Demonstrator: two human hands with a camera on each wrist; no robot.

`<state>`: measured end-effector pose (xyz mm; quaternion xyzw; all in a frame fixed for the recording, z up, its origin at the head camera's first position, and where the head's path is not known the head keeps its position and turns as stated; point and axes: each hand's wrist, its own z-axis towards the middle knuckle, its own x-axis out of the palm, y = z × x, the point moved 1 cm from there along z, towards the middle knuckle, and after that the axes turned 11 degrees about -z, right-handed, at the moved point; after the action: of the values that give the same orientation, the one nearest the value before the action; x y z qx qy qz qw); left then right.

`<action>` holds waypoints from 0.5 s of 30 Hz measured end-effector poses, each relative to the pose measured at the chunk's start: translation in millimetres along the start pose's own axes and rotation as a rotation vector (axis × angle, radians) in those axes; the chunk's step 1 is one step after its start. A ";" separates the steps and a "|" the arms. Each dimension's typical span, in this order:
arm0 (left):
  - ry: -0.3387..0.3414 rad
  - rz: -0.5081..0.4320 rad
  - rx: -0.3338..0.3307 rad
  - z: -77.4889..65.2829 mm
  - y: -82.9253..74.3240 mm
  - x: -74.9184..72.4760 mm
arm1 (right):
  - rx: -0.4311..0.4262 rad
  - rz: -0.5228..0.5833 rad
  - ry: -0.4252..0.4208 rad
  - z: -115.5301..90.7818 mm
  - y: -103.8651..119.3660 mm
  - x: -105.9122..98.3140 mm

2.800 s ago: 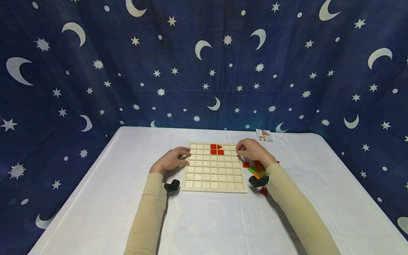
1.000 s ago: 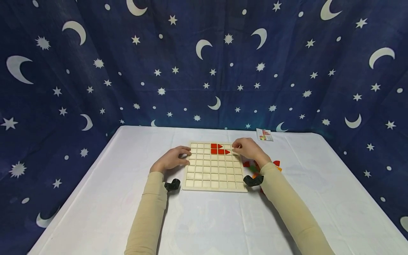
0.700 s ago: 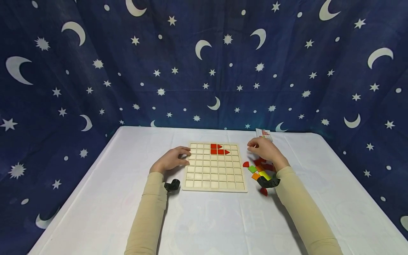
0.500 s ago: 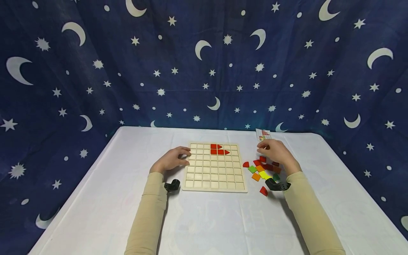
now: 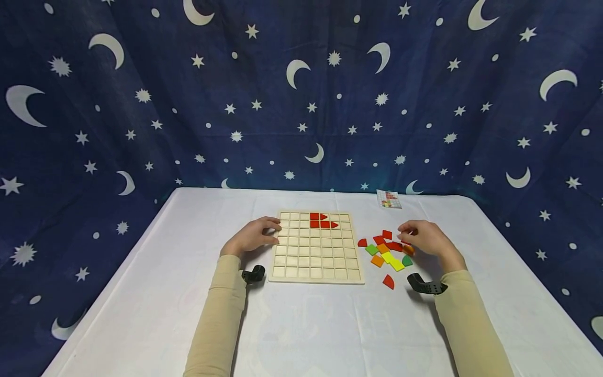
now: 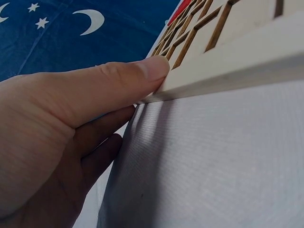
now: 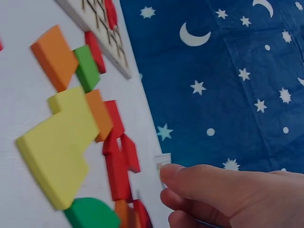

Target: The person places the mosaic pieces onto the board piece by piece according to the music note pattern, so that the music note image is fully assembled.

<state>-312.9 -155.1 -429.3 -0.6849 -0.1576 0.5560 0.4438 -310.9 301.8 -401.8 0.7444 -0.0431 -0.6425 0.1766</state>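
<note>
Left grip [image 5: 252, 235] spread, touching left edge of board [image 5: 316, 256]. Right grip [image 5: 426, 237] loosely spread, by loose tiles [image 5: 388, 257] on tabletop [image 5: 306, 330], right of board. Red tiles [image 5: 314, 224] in two far rows.

Both arms [image 5: 215, 314] extend forward, the left hand [image 5: 250, 236] with thumb and fingers apart, the right hand [image 5: 427, 239] loosely bent.
</note>
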 end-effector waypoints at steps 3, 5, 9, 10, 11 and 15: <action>-0.001 -0.005 -0.003 0.4 0.1 1.0 | 0.004 0.006 0.008 1.3 -1.8 5.6; -0.003 -0.005 -0.003 0.4 0.1 0.8 | 0.009 0.008 0.013 4.1 -1.1 9.6; -0.001 -0.008 -0.001 0.6 0.0 0.6 | 0.024 0.007 0.028 10.5 1.7 15.9; -0.001 -0.009 -0.001 0.6 -0.1 0.5 | 0.025 0.002 0.030 12.1 2.2 17.0; -0.001 -0.010 0.001 0.6 0.0 0.4 | 0.024 -0.003 0.030 13.7 2.8 17.7; -0.001 -0.002 0.005 1.1 0.6 0.4 | 0.013 -0.021 0.034 18.9 5.0 19.6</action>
<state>-314.0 -154.7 -429.9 -0.6831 -0.1572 0.5564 0.4460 -325.1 287.4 -420.8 0.7569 -0.0363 -0.6311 0.1656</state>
